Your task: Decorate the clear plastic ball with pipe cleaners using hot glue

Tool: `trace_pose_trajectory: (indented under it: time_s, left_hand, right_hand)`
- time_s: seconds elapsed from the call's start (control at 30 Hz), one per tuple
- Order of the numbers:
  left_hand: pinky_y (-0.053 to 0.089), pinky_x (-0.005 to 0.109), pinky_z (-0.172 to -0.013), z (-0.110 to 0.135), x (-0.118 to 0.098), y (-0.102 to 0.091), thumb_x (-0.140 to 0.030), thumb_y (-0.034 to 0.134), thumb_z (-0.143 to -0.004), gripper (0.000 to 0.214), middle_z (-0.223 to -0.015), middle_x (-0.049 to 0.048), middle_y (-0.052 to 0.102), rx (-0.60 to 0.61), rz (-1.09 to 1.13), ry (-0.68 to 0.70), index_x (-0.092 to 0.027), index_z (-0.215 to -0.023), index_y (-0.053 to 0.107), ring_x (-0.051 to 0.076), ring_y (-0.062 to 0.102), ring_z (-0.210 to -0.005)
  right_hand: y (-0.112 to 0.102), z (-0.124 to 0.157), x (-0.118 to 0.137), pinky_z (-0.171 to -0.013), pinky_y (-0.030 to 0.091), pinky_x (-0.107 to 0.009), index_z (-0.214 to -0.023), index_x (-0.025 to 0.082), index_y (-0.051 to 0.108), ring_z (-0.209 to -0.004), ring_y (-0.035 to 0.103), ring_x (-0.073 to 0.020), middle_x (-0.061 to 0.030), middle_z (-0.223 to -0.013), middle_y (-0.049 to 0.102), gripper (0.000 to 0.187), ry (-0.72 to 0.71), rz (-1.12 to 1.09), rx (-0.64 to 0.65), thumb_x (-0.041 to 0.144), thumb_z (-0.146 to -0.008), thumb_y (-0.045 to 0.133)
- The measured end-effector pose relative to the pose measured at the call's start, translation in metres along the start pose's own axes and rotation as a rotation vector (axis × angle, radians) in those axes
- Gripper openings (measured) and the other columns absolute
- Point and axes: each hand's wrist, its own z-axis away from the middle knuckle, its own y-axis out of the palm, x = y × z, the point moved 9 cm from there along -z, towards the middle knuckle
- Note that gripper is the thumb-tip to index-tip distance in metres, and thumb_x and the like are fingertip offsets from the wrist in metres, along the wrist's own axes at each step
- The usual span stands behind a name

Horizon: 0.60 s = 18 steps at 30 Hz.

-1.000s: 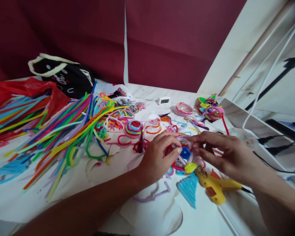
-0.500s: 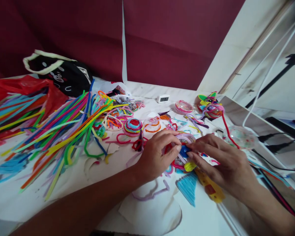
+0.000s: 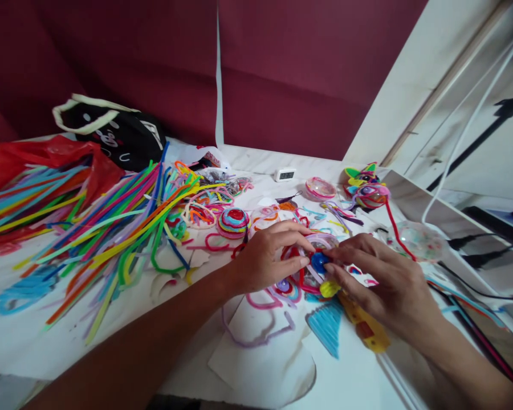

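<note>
A small, glossy blue disc [image 3: 319,262] sits over a clear round piece edged with coloured pipe cleaners [image 3: 301,273]. My right hand [image 3: 376,279] pinches the disc's right side between thumb and fingers. To its left, my left hand [image 3: 269,256] has its fingers stretched out, with a gap between thumb and forefinger and nothing held. Just below the disc is a yellow fuzzy piece [image 3: 329,288]. A light blue triangle of pipe cleaners [image 3: 325,327] lies nearer me, beside a yellow tool [image 3: 367,327] partly under my right hand.
Loose pipe cleaners [image 3: 111,228] spread across the left, some in a red plastic bag [image 3: 47,154]. Behind stands a black bag [image 3: 111,136]. At the back are a small digital clock [image 3: 285,175] and a clear bowl [image 3: 320,188]. A clear ball [image 3: 421,240] and cables are at right.
My left hand's thumb and forefinger have moved apart and left, away from the blue disc, which shows more fully now. My right hand has stayed at the disc. The view has shifted slightly.
</note>
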Motion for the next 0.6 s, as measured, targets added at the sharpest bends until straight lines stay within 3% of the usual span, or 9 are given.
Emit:
trace_pose_trajectory:
  time_s: [0.6]
  left_hand:
    - [0.048,0.034,-0.096,0.0017,-0.0062,0.0020,-0.012,0.070,-0.076,0.014,-0.114,0.0111,0.065,-0.041,-0.085,0.046,-0.016,-0.089,0.067,0.020,0.061,-0.109]
  right_hand:
    - [0.0017,0.0013,-0.0048,-0.069,0.048,-0.027,-0.102,0.016,0.063,-0.081,0.059,-0.0143,-0.0065,-0.090,0.059,0.016,0.037,-0.045,-0.004,0.013,-0.086,0.061]
